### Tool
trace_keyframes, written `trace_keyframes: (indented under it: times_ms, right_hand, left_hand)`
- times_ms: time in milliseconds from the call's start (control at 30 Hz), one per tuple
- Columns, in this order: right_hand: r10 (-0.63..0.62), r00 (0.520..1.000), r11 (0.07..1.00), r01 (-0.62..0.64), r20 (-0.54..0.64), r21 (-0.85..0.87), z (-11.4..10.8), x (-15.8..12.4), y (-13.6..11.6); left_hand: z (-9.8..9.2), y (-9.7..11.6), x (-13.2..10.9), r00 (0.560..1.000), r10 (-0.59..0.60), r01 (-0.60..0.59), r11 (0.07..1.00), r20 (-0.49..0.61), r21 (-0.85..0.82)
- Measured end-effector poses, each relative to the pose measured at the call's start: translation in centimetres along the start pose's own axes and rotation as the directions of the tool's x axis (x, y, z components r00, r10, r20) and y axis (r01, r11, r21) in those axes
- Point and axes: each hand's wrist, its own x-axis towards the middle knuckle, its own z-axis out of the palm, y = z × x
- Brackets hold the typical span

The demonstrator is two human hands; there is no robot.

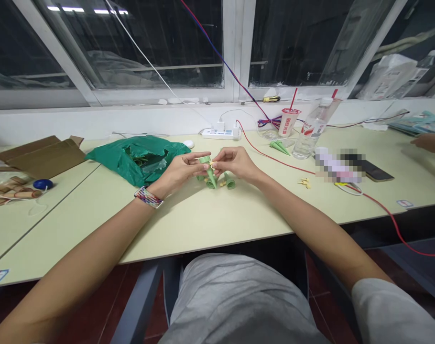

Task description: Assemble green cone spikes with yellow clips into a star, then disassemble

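Green paper cone (211,176) pinched between left hand (179,173), right hand (236,163); green plastic bag (110,160) alongside holds green strips (140,160).

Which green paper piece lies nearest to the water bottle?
The pointed green paper piece left of the plastic bottle; the other green rolls sit by the left hand and right hand.

My wristband (149,197) showing multicoloured stripes, a cone (211,176) showing pale green, a plastic bag (138,160) showing deep green, a cable (285,162) showing red
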Motion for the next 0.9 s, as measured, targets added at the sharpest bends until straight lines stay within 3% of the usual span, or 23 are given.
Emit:
trace_keyframes:
  times_ms: [167, 300, 367, 467, 567, 700, 800, 900]
  right_hand:
    - [-0.055, 0.998, 0.997, 0.056, 0.019, -0.045, 0.1, 0.1, -0.7]
    - [-0.006, 0.999, 0.965, 0.018, 0.049, -0.260, -1.6, -1.3, -2.1]
    - [0.001, 1.000, 0.876, 0.003, 0.007, -0.483, -3.7, -2.9, -3.2]
    - [0.070, 0.997, 0.591, -0.072, -0.038, -0.803, -8.8, -6.3, -4.9]
    - [0.047, 0.981, 0.308, -0.194, -0.188, -0.932, -15.0, -10.5, -5.9]
    - [-0.035, 0.943, 0.183, -0.319, -0.330, -0.930, -21.0, -15.7, -5.3]
    - [0.009, 0.943, 0.218, -0.325, -0.331, -0.920, -22.7, -17.8, -4.2]
    - [-0.001, 0.961, 0.233, -0.268, -0.276, -0.935, -22.9, -18.0, -3.2]
  left_hand:
    - [0.1, 0.5, 0.1, 0.998, 0.069, -0.068, 0.995, 0.010, -0.069]
    - [-0.2, 0.3, 0.3, 0.999, 0.029, -0.030, 0.994, -0.017, -0.106]
    - [-0.4, 0.2, 0.4, 0.999, -0.010, 0.006, 0.992, -0.031, -0.123]
    - [-0.6, 0.1, 0.5, 0.999, -0.030, 0.023, 0.989, -0.042, -0.146]
    - [-0.4, 0.2, 0.5, 0.999, -0.006, 0.000, 0.991, -0.041, -0.133]
    - [-0.2, 0.0, 0.4, 0.999, 0.006, -0.011, 0.995, -0.049, -0.102]
    - [-0.2, -0.1, 0.4, 0.999, 0.002, -0.007, 0.994, -0.046, -0.113]
    - [-0.2, -0.1, 0.4, 0.998, 0.014, -0.021, 0.992, -0.056, -0.122]
